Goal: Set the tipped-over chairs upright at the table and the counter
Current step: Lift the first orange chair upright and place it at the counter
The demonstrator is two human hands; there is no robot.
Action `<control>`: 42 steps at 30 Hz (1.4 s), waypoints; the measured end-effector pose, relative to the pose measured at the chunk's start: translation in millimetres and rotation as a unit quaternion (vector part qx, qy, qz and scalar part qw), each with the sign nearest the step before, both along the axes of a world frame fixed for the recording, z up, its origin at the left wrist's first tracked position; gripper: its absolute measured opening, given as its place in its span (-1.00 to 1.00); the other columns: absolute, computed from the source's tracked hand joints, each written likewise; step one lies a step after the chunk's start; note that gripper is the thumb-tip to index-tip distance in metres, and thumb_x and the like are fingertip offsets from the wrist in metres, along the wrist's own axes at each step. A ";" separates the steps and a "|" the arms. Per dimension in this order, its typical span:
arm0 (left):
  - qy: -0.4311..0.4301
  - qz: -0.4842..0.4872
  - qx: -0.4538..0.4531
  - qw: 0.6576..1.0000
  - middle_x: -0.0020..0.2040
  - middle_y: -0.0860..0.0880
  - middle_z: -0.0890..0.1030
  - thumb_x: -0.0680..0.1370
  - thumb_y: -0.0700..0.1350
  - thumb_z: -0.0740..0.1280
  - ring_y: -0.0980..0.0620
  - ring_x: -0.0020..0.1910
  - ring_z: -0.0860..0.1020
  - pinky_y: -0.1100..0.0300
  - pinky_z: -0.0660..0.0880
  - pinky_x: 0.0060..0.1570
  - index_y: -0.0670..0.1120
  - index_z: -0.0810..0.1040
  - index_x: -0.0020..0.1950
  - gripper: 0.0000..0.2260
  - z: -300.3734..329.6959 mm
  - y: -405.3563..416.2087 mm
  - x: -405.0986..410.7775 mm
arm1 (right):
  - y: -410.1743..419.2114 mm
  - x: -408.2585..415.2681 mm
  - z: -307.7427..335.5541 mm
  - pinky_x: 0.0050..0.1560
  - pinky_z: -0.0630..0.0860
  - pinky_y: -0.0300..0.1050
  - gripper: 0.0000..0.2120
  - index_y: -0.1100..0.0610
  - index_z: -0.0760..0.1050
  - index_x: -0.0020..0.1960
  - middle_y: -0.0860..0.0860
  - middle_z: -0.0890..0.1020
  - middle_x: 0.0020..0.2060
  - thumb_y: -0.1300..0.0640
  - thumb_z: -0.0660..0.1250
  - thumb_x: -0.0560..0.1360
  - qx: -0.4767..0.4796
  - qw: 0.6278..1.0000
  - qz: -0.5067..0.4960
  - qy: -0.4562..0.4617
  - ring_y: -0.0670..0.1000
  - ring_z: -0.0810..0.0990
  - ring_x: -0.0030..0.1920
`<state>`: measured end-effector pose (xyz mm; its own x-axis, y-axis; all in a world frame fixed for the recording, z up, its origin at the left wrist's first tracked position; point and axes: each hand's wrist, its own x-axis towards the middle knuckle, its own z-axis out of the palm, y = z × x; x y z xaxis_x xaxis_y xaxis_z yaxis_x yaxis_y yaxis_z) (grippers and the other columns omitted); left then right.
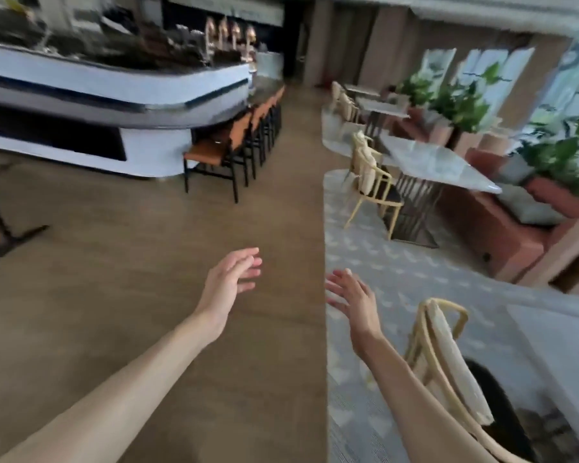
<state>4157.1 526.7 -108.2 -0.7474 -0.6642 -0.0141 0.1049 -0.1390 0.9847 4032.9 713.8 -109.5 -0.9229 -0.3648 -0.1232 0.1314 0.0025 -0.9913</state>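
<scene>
My left hand (pixel 233 279) and my right hand (pixel 351 297) reach forward over the floor, fingers spread, both holding nothing. A cream-framed chair (pixel 445 355) stands upright just right of my right forearm, beside a white table (pixel 555 345). Further off, a second cream chair (pixel 370 182) stands upright at a marble table (pixel 438 162). Along the curved white counter (pixel 114 85) stands a row of orange-seated black-legged chairs (pixel 214 152), all upright. At the far left edge lies a dark-legged chair (pixel 0 225), partly cut off and apparently tipped over.
Brown wood floor (pixel 147 295) stretches ahead between the counter and the grey patterned carpet (pixel 398 269) on the right. A pink bench (pixel 515 235) and potted plants (pixel 455 105) line the windows. More cream chairs and tables (pixel 378 108) stand further back.
</scene>
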 end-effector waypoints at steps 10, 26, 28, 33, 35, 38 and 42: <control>0.018 0.344 0.004 0.939 0.05 -0.15 0.73 0.64 -0.19 0.28 -0.10 0.03 0.69 0.02 0.58 0.02 -0.12 0.65 0.10 -0.84 38.2 -137.2 333.8 | -224.0 256.2 25.6 0.07 0.57 0.08 -0.75 0.14 0.65 0.01 0.12 0.72 0.02 0.07 0.23 0.67 -0.054 0.947 0.317 -0.004 0.15 0.67 0.09; 0.011 0.505 0.082 0.859 0.00 -0.14 0.75 0.61 -0.13 0.31 -0.17 0.01 0.69 0.03 0.57 -0.09 -0.15 0.69 0.07 -0.81 -1.3 -352.9 696.6 | -512.5 593.1 9.8 0.14 0.59 0.21 -0.76 0.18 0.64 0.07 0.15 0.71 0.03 0.09 0.24 0.67 -0.039 0.905 0.423 -0.022 0.18 0.68 0.09; 0.015 0.499 0.080 0.863 -0.02 -0.16 0.75 0.61 -0.16 0.29 -0.19 0.00 0.68 0.03 0.56 -0.11 -0.18 0.68 0.08 -0.81 -1.4 -384.6 713.4 | -541.1 614.4 8.2 0.13 0.60 0.20 -0.77 0.18 0.65 0.05 0.15 0.72 0.02 0.09 0.26 0.66 -0.042 0.904 0.424 -0.029 0.17 0.69 0.07; 0.024 0.477 0.074 0.875 -0.04 -0.21 0.74 0.63 -0.20 0.25 -0.22 -0.01 0.67 -0.01 0.58 -0.05 -0.23 0.66 0.08 -0.79 -10.8 -464.3 716.9 | -618.4 630.2 0.9 0.10 0.64 0.16 -0.74 0.19 0.65 0.08 0.11 0.74 0.01 0.08 0.24 0.67 -0.034 0.914 0.403 -0.041 0.16 0.71 0.04; 0.028 0.470 0.084 0.878 -0.04 -0.25 0.73 0.64 -0.21 0.24 -0.23 -0.01 0.67 -0.03 0.58 -0.04 -0.27 0.66 0.09 -0.78 -20.9 -498.9 711.2 | -654.9 632.1 -5.4 0.13 0.63 0.18 -0.74 0.18 0.65 0.07 0.11 0.74 0.01 0.08 0.22 0.68 -0.030 0.914 0.401 -0.051 0.16 0.71 0.05; 0.018 0.461 0.091 0.882 -0.05 -0.25 0.73 0.64 -0.22 0.24 -0.24 -0.03 0.66 -0.04 0.57 -0.03 -0.27 0.66 0.07 -0.78 -34.2 -564.4 707.5 | -727.9 634.3 -14.7 0.14 0.63 0.16 -0.73 0.17 0.65 0.07 0.11 0.73 0.01 0.07 0.21 0.68 -0.034 0.914 0.402 -0.055 0.16 0.70 0.06; 0.003 0.489 0.115 0.865 -0.10 -0.24 0.71 0.63 -0.23 0.25 -0.21 -0.13 0.64 0.02 0.56 -0.15 -0.28 0.66 0.04 -0.79 -36.3 -661.3 725.1 | -838.7 644.6 -25.9 0.16 0.59 0.21 -0.73 0.22 0.65 0.07 0.16 0.73 0.01 0.11 0.21 0.68 -0.029 0.901 0.425 -0.078 0.20 0.69 0.05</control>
